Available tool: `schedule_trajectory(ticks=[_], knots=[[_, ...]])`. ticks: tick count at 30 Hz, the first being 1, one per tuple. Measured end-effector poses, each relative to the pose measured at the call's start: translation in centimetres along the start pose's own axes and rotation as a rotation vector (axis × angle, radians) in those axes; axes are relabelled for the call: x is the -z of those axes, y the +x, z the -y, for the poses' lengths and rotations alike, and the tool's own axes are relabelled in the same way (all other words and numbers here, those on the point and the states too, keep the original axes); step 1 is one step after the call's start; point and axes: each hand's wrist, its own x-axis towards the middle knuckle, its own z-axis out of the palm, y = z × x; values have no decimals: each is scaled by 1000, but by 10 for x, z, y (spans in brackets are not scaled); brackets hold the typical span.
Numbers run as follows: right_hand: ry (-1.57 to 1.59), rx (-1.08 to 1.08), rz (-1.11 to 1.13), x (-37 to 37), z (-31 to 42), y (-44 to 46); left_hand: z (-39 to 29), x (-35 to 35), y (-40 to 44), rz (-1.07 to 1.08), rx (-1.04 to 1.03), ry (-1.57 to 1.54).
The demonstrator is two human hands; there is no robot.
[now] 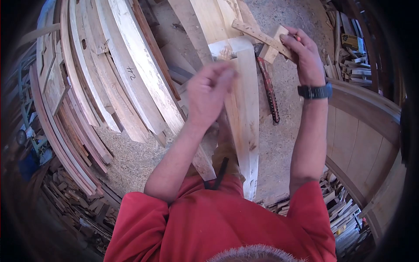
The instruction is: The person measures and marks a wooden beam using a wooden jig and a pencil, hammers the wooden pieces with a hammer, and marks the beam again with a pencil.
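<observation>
2 crossed pieces of wood, a block and a dotted bar, form the gauge-like tool (271,42) that the right hand (307,48) pinches between thumb and fingers, at the right side of the long pale timber (247,96). Something red shows by those fingers, too small for me to name. The left hand (207,89) hangs over the timber's left side, blurred, its fingers curled in toward the thumb; I cannot tell whether it holds anything. A dark watch (314,91) circles the right wrist. Beside the timber lies a hammer-like tool (268,89) with a red and black handle. Further out, long boards (120,65) crowd the left, and a panelled wooden piece (358,131) sits to the right. I'd judge this a marking or checking step; the next move probably calls for setting the block squarely against the timber's edge.
</observation>
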Motion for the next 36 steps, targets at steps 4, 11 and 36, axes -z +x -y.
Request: schedule_trajectory(ticks=[4, 11, 36], knots=[[-87, -29, 260, 2, -14, 45, 4, 17, 22, -425, -294, 83], [-219, -163, 568, -6, -23, 81, 9, 23, 45, -318, -341, 415], [-347, 667, -527, -29, -49, -35, 8, 41, 61, -200, -285, 428]])
